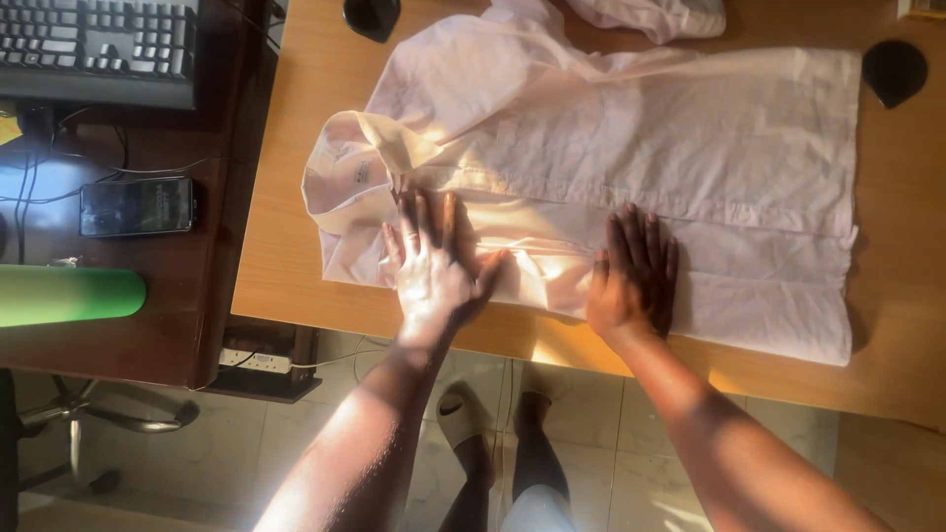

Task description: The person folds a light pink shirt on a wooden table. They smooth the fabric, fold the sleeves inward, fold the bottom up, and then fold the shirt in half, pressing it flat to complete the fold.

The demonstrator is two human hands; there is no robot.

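Pressing flat with fingers spread, the left hand (431, 268) and right hand (634, 273) lie palm-down on the near edge of a pale pink, wrinkled cotton shirt (631, 148); neither grips the cloth. Shirt spread across a light wooden table (296, 118), collar (345, 167) to the left. Left: dark wooden desk (197, 296) bearing a black smartphone (136, 206) and, farther, a black keyboard (99, 44).
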